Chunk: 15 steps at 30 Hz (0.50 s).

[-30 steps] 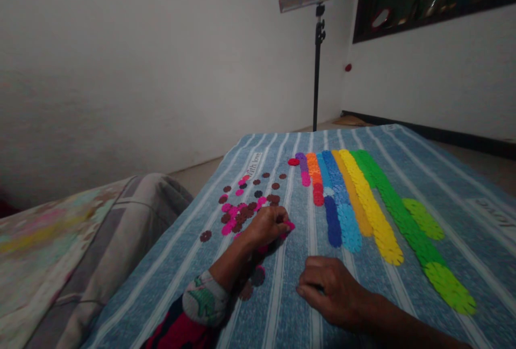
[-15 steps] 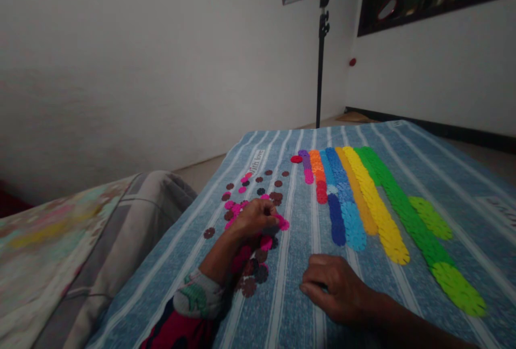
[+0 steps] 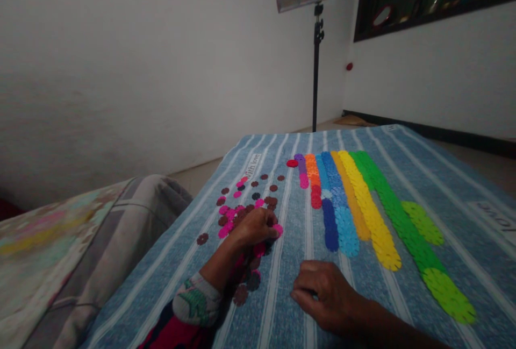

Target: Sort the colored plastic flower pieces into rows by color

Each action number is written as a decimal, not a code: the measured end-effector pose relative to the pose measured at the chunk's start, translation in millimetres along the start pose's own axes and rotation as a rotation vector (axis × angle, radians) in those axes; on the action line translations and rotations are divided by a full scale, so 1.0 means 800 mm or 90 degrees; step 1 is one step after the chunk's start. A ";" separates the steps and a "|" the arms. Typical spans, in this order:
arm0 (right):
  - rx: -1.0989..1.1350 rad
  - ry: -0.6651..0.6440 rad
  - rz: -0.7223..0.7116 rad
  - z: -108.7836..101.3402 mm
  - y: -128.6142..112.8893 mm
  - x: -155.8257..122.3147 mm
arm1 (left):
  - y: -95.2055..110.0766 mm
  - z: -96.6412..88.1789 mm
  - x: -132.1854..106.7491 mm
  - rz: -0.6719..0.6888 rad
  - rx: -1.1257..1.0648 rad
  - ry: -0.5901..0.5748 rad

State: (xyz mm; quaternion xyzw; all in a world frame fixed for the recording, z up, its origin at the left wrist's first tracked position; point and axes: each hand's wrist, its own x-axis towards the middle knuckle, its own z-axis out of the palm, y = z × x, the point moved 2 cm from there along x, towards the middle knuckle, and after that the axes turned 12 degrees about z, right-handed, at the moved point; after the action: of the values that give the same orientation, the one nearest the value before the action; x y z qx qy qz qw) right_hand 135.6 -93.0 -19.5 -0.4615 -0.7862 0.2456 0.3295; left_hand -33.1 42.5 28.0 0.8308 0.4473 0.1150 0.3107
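Note:
My left hand is closed in a pinch at the right side of a scattered pile of notched plastic discs. A pink disc shows at its fingertips. Around and under that hand lie brown discs, dark discs and more pink ones; the hand and forearm hide part of the pile. My right hand is curled shut on the striped blue cloth, between the pile and the coloured rows. Nothing shows in its fingers.
Overlapping discs form rows at right: purple, orange, dark blue, light blue, yellow and green. A red disc lies near their far end. A black stand rises behind; patterned bedding is at left.
The camera view has shifted slightly, moving the scene left and down. My left hand stays at the pile, with the pink disc still at its fingertips. My right hand keeps its curled pose.

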 end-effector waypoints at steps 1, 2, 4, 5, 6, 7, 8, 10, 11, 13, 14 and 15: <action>-0.001 0.002 0.000 0.001 0.001 0.000 | -0.001 0.001 0.001 -0.004 -0.023 0.003; -0.001 0.003 0.002 0.003 0.002 0.001 | -0.002 0.003 0.001 -0.007 -0.053 0.007; 0.000 0.006 0.009 0.005 0.003 0.001 | -0.004 0.005 0.003 -0.012 -0.125 0.011; 0.000 0.007 0.014 0.006 0.004 0.000 | -0.006 0.006 0.006 -0.015 -0.156 0.015; 0.001 0.006 0.018 0.007 0.004 0.000 | -0.007 0.007 0.009 -0.017 -0.176 0.020; 0.003 0.005 0.021 0.008 0.004 0.000 | -0.008 0.008 0.014 -0.016 -0.186 0.029; 0.006 0.006 0.021 0.008 0.004 0.000 | -0.009 0.008 0.021 -0.013 -0.188 0.042; 0.012 0.010 0.016 0.009 0.004 0.000 | -0.009 0.009 0.042 0.000 -0.179 0.075; 0.017 0.012 0.014 0.010 0.004 0.000 | -0.008 0.010 0.055 0.005 -0.179 0.093; 0.026 0.017 0.015 0.012 0.005 0.001 | -0.003 0.013 0.085 0.022 -0.163 0.112; 0.029 0.019 0.017 0.013 0.006 0.002 | 0.000 0.013 0.099 0.030 -0.137 0.148; 0.031 0.021 0.018 0.014 0.008 0.002 | 0.004 0.014 0.113 0.032 -0.106 0.173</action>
State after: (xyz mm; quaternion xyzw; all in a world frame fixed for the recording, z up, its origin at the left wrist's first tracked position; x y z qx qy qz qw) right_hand 129.8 -89.5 -30.7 -0.4684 -0.7678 0.2621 0.3499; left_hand 26.3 110.6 13.0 0.7897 0.4535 0.2707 0.3121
